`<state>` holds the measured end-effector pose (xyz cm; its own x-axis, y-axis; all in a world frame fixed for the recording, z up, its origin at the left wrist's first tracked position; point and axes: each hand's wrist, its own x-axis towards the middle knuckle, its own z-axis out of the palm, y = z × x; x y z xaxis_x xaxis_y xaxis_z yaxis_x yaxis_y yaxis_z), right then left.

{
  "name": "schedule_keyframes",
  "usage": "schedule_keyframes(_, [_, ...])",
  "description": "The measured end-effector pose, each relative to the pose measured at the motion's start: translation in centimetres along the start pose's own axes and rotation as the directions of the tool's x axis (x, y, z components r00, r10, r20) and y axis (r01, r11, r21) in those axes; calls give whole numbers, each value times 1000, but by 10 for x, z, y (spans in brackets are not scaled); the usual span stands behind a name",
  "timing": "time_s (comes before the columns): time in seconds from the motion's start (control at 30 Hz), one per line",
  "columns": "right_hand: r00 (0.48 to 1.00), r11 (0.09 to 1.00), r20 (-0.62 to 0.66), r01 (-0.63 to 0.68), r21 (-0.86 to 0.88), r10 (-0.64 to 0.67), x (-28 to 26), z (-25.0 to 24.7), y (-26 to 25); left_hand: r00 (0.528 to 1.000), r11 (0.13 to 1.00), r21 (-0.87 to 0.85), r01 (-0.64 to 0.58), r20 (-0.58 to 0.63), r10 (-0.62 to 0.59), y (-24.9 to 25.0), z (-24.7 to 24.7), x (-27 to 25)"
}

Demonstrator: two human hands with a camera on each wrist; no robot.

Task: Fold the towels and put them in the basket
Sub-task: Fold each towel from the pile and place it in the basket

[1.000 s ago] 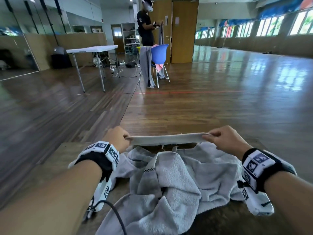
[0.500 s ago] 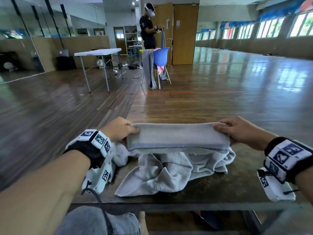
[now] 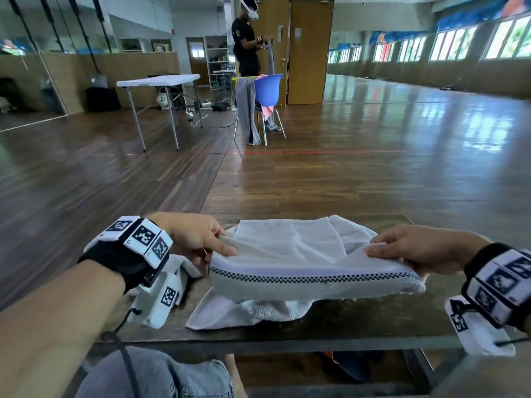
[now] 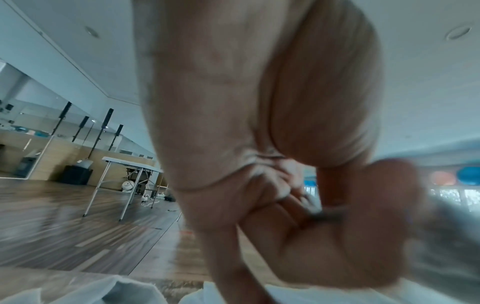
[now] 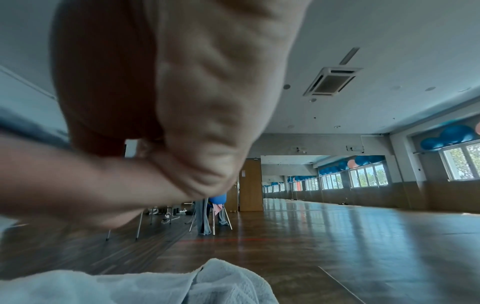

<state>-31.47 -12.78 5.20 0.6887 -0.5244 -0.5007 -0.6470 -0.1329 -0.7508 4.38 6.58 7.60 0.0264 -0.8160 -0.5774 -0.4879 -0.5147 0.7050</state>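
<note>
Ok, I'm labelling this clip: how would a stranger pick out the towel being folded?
Start at the dark table nearest the camera. The towel lies across it, its near edge lifted between the left hand and right hand. It is pale grey, and a black-and-white checkered band runs along that lifted edge.

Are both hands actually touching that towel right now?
Touching. The head view shows the left hand pinching the towel at its left end, thumb on top, and the right hand pinching the right end.
</note>
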Motion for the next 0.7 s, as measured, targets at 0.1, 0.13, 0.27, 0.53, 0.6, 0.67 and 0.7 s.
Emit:
schedule_keyframes(0.1, [967,995,-239,77,-68,-91,35,-4,5,972,997,65,-29,-229,44,-4,-12,33])
schedule_keyframes(0.13, [935,988,-329,98,-118,-132,51,-9,7,951,995,89,-40,-302,65,-5,-17,46])
schedule_keyframes(0.27, [839,956,-485,124,-266,-244,119,-29,9,902,989,147,-29,-422,89,-10,-40,106])
schedule_keyframes(0.53, [723,892,-639,-70,-446,-262,256,-70,8,714,903,417,109,-664,221,-22,-84,234])
schedule_keyframes(0.6, [766,865,-591,-95,-493,-253,280,-77,11,709,883,435,175,-679,193,-28,-84,261])
schedule_keyframes(0.67, [835,830,-501,-104,-549,-227,299,-78,14,756,880,426,211,-642,129,-37,-82,283])
schedule_keyframes(0.7, [864,814,-457,-103,-571,-211,305,-77,16,780,880,423,215,-617,105,-40,-79,290])
